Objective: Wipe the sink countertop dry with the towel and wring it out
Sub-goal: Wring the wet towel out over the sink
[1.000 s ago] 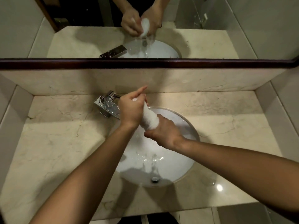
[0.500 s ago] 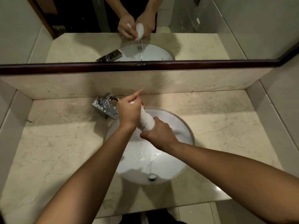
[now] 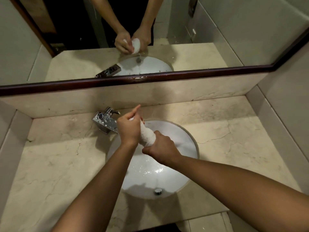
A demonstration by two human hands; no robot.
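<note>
A small white towel (image 3: pixel 145 135) is rolled into a tight twist above the white oval sink basin (image 3: pixel 182 139). My left hand (image 3: pixel 128 129) grips its far end, index finger sticking out toward the wall. My right hand (image 3: pixel 160 149) grips the near end, knuckles up. Only the short middle stretch of towel shows between the two fists. Water glistens on the basin floor near the drain (image 3: pixel 158 191). The beige marble countertop (image 3: pixel 55 166) surrounds the basin.
A chrome faucet (image 3: pixel 105 121) stands at the basin's back left, just behind my left hand. A mirror (image 3: pixel 200 30) with a dark wooden frame runs along the back wall and reflects both hands. Marble side walls close in the counter on the left and right.
Both hands keep their grip on the twisted towel over the basin. The camera has tilted, so the mirror frame slants and the scene sits a little lower.
</note>
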